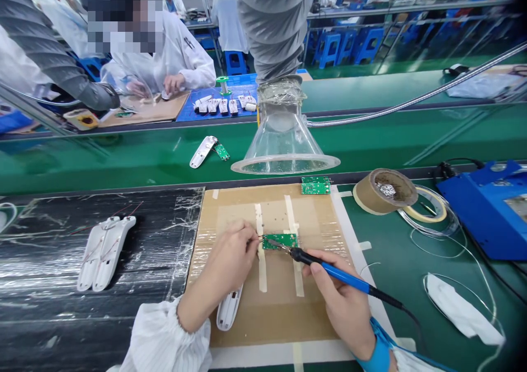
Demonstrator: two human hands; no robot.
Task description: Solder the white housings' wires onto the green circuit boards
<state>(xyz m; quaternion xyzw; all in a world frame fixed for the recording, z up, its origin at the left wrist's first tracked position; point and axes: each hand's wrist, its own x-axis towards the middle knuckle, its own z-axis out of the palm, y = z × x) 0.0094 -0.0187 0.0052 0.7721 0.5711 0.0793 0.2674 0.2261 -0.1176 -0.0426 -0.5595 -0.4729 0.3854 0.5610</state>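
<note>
My right hand (348, 300) grips a soldering iron (335, 273) with a blue and black handle. The iron's metal tip points left, over the green circuit board (288, 240), which lies flat on the taped cardboard. At the board's left end, my left hand (234, 257) is closed in a pinch on what looks like a thin wire; the fingers hide most of it. Partly under my left wrist lies a white plastic shell (229, 309). Two more white shells (105, 254) with thin red wires lie side by side on the black sheet to the left.
A clear fume hood (286, 147) hangs beyond the cardboard (263, 322). More green boards (315, 185) lie at its far edge. To the right are tape rolls (385, 191), a wire coil, a white cloth (463, 309) and a blue machine (488, 210). A co-worker (164, 54) sits opposite.
</note>
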